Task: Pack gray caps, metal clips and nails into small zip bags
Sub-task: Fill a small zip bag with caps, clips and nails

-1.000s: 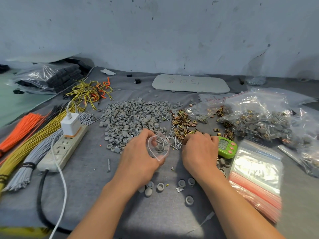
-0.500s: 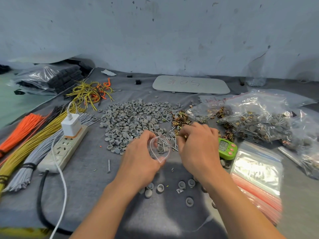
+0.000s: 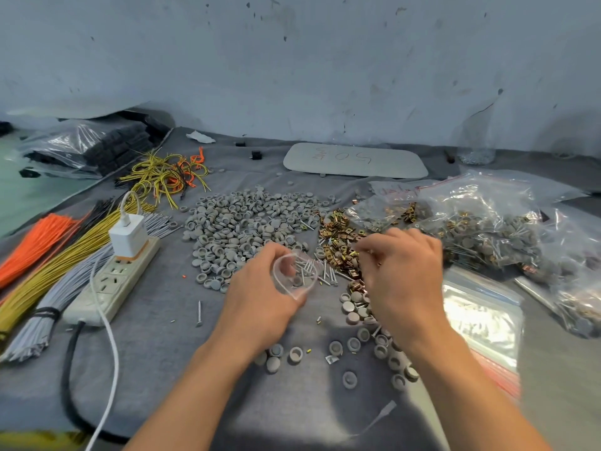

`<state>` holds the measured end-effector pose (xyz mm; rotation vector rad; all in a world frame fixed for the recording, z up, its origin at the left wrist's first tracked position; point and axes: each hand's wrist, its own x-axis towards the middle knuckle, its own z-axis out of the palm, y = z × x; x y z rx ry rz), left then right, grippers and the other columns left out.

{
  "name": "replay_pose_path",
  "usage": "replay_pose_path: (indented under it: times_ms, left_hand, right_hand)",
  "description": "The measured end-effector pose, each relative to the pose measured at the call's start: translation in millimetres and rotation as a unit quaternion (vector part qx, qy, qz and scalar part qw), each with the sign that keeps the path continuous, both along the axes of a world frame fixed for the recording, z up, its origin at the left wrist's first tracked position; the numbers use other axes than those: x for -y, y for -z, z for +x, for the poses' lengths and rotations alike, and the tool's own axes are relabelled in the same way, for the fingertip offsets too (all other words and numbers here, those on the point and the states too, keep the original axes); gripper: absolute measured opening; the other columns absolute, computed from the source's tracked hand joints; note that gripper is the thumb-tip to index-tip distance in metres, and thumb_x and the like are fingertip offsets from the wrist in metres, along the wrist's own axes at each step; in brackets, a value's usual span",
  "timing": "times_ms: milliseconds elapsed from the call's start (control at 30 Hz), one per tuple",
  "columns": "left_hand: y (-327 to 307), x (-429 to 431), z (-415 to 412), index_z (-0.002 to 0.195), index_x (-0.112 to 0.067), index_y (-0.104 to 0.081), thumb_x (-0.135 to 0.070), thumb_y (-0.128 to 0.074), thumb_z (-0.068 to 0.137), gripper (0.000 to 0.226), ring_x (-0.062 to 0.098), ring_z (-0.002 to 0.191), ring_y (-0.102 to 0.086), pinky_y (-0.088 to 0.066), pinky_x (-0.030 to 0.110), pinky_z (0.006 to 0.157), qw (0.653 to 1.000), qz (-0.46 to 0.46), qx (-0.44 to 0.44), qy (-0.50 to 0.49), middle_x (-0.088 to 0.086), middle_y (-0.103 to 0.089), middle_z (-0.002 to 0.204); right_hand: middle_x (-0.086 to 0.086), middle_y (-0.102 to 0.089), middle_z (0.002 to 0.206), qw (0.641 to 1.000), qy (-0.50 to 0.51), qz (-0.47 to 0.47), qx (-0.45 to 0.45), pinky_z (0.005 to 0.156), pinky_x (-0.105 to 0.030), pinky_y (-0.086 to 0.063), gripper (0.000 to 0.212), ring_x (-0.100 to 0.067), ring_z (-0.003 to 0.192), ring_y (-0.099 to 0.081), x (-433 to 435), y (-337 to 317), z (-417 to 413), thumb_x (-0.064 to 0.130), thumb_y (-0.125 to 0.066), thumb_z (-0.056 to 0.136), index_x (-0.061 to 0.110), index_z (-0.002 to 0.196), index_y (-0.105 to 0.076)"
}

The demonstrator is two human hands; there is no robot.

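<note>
Head view of the packing desk (image 3: 162,379), which is covered in gray cloth.

(a) The left hand (image 3: 260,301) is curled round a small clear zip bag (image 3: 294,276) and holds its mouth open in a rounded loop above the desk's middle. Nails (image 3: 327,277) show through the film and just to its right. I cannot tell which of them lie inside the bag and which lie on the cloth behind it.

(b) The right hand (image 3: 403,278) hovers just beside the bag's mouth, over the near edge of the metal clips (image 3: 338,237). Its fingers are bent and blurred, and I cannot tell whether they grip anything.

(c) The gray caps (image 3: 247,222) form a broad heap behind the left hand, touching the clips on their left side. Loose caps (image 3: 353,345) lie scattered between the two forearms, and a single nail (image 3: 198,314) lies apart, left of the left wrist.

(d) On the right I see a stack of empty zip bags (image 3: 481,317) with red strips. Behind it are large filled bags (image 3: 487,222).

(e) On the left, a power strip (image 3: 110,284) carries a white charger (image 3: 128,237), beside orange, yellow and gray wire bundles (image 3: 61,265). A white board (image 3: 354,161) lies flat near the wall.
</note>
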<state>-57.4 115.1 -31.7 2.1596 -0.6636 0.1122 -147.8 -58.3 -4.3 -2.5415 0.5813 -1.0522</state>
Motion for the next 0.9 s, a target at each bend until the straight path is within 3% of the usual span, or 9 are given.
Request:
replay_pose_path:
  times_ms: [67,133,167,300,400,500,667,800,900]
  left_hand:
    - [-3,0,1,0.096,-0.042,-0.058,-0.031,-0.09,0.073,0.042,-0.007,0.085,-0.064,-0.047,0.017,0.075,0.997,-0.064,-0.029,-0.007,-0.026,-0.07,0.095]
    - [-7,2,2,0.099,-0.035,-0.062,-0.017,-0.09,0.076,0.04,0.01,0.084,-0.072,-0.058,0.042,0.082,0.978,-0.183,-0.104,-0.01,-0.015,-0.074,0.097]
    - [-9,4,4,0.101,-0.031,-0.063,-0.01,-0.089,0.077,0.041,0.017,0.084,-0.073,-0.059,0.046,0.083,0.962,-0.242,-0.125,-0.02,-0.009,-0.076,0.096]
    - [-16,2,10,0.108,-0.028,-0.061,-0.009,-0.088,0.078,0.044,0.0,0.089,-0.07,-0.052,0.019,0.081,0.926,-0.37,-0.032,-0.076,-0.019,-0.074,0.093]
    - [-16,5,3,0.108,-0.039,-0.055,-0.012,-0.088,0.078,0.052,0.003,0.1,-0.068,-0.047,0.019,0.092,0.942,-0.323,0.058,-0.072,-0.013,-0.072,0.095]
    - [-16,9,-6,0.107,-0.042,-0.052,-0.014,-0.087,0.079,0.053,0.0,0.101,-0.066,-0.042,0.009,0.088,0.945,-0.304,0.079,-0.085,-0.013,-0.07,0.094]
    - [-18,4,-4,0.112,-0.039,-0.05,-0.02,-0.088,0.078,0.054,-0.012,0.095,-0.062,-0.041,0.002,0.076,0.946,-0.282,0.081,-0.135,-0.035,-0.064,0.097]
    - [-11,9,-8,0.109,-0.053,-0.045,-0.025,-0.092,0.073,0.066,-0.001,0.088,-0.062,-0.046,0.018,0.066,0.987,-0.126,0.051,-0.091,-0.021,-0.064,0.099]
    - [-3,16,-11,0.116,-0.052,-0.042,-0.032,-0.09,0.072,0.068,0.007,0.092,-0.057,-0.042,0.026,0.072,0.998,-0.007,0.046,-0.035,-0.018,-0.057,0.105]
  right_hand:
    - [0.013,-0.069,0.088,0.996,0.055,0.006,-0.076,0.09,-0.032,-0.022,0.013,-0.016,0.092,-0.05,20,2,-7,0.021,-0.076,0.09,0.034,0.091,-0.081]
    - [0.012,-0.069,0.094,0.984,0.075,0.011,-0.159,0.091,-0.034,-0.021,0.016,-0.017,0.098,-0.049,30,7,-12,0.023,-0.075,0.09,0.038,0.087,-0.079]
    - [0.012,-0.07,0.098,0.98,0.072,0.014,-0.187,0.092,-0.035,-0.021,0.014,-0.017,0.101,-0.049,32,10,-14,0.026,-0.074,0.09,0.039,0.087,-0.079]
    - [0.013,-0.071,0.098,0.968,0.052,-0.001,-0.245,0.098,-0.039,-0.027,0.01,-0.018,0.107,-0.053,30,16,-13,0.038,-0.069,0.092,0.041,0.091,-0.078]
    - [0.008,-0.072,0.102,0.962,0.052,0.001,-0.27,0.099,-0.039,-0.028,0.012,-0.02,0.111,-0.053,27,18,-13,0.031,-0.071,0.091,0.04,0.095,-0.078]
    - [0.005,-0.073,0.103,0.96,0.059,0.004,-0.274,0.098,-0.038,-0.027,0.027,-0.021,0.11,-0.054,29,15,-15,0.014,-0.068,0.087,0.037,0.096,-0.078]
    - [0.003,-0.072,0.104,0.953,0.062,-0.005,-0.298,0.099,-0.039,-0.03,0.032,-0.022,0.109,-0.056,29,11,-16,0.008,-0.063,0.085,0.032,0.099,-0.078]
    - [0.003,-0.072,0.098,0.952,0.061,-0.016,-0.298,0.097,-0.038,-0.03,0.028,-0.021,0.104,-0.056,29,11,-15,0.011,-0.062,0.088,0.031,0.096,-0.078]
    - [0.005,-0.071,0.093,0.95,0.063,-0.019,-0.306,0.096,-0.037,-0.03,0.024,-0.021,0.099,-0.055,30,11,-13,0.013,-0.062,0.089,0.031,0.091,-0.077]
